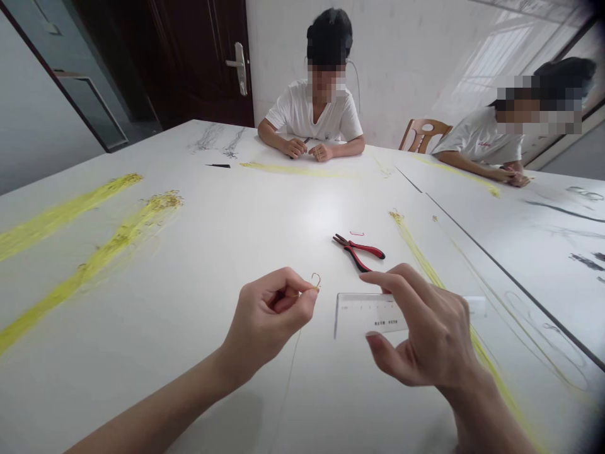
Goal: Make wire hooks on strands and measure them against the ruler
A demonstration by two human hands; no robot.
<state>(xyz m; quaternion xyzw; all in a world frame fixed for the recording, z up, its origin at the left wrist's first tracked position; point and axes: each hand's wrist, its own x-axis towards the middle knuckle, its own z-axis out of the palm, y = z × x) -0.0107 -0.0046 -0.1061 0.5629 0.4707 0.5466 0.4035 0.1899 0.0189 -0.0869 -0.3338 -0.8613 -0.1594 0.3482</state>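
Between thumb and forefinger, my left hand point(278, 302) pinches a small gold fish hook point(316, 278), its bend pointing up. A thin pale line point(289, 372) hangs below that hand toward the table's near edge. My right hand point(425, 328) is over a clear plastic ruler point(359, 309), thumb and fingers spread, hiding the ruler's middle. Whether it touches the ruler I cannot tell. Just beyond the right fingertips lie pliers point(362, 251) with red and black handles, jaws toward the left.
Bundles of yellow line with hooks point(118, 233) lie at the left; another yellow bundle point(416, 249) runs along the right. A dark seam point(472, 243) crosses the white table point(212, 252). Two people in white shirts point(314, 113) sit across. A black pointed tool point(218, 166) lies far left.
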